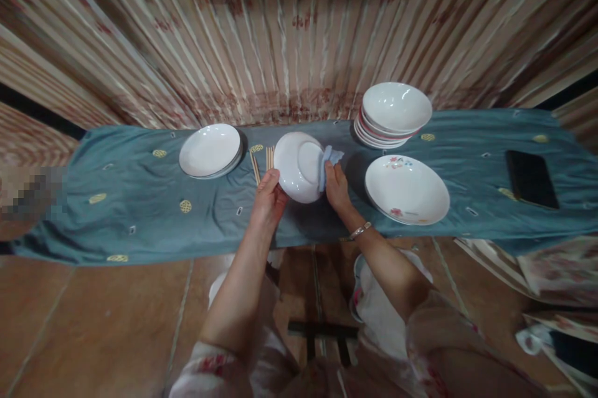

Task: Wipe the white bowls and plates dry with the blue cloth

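A white bowl point(295, 169) is held up over the table, its underside and foot ring facing me. My left hand point(270, 195) grips the bowl's left rim, thumb on the outside. At the right side, my right hand point(337, 186) is closed on a light blue cloth point(329, 161) pressed against the bowl's edge. Several wooden chopsticks point(255, 167) lie just left of the bowl, partly hidden behind it. Right of my right hand sits a wide white bowl with painted flowers point(406, 189). Behind it stands a stack of white bowls point(396, 108), some with red rims.
A narrow table with a teal cloth point(154, 223) runs across the view. White plates point(210, 150) are stacked at left, and a black phone-like slab point(531, 178) lies at right. Pleated patterned curtains point(299, 43) hang behind. A blurred patch covers something at the far left.
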The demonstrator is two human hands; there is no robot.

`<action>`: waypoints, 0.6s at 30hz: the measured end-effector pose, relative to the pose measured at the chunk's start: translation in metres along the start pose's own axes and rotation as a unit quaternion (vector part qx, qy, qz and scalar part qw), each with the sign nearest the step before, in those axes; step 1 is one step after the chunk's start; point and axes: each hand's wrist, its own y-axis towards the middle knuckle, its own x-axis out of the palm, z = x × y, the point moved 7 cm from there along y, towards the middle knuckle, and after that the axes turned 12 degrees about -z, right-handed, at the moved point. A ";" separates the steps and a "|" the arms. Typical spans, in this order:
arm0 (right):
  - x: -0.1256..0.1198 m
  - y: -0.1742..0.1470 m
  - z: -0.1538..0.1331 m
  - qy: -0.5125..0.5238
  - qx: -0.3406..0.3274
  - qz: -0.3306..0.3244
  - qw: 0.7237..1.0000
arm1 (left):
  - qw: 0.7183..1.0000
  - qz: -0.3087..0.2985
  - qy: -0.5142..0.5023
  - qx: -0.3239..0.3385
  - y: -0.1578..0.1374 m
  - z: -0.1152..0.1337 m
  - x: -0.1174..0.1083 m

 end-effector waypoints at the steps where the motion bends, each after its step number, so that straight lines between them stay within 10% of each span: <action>1: 0.000 -0.002 -0.001 -0.002 -0.007 -0.004 1.000 | 1.000 0.009 -0.007 0.001 0.001 -0.001 -0.002; 18: 0.011 -0.063 -0.012 -0.071 -0.051 -0.062 0.994 | 0.991 0.117 -0.063 -0.033 -0.001 0.001 -0.008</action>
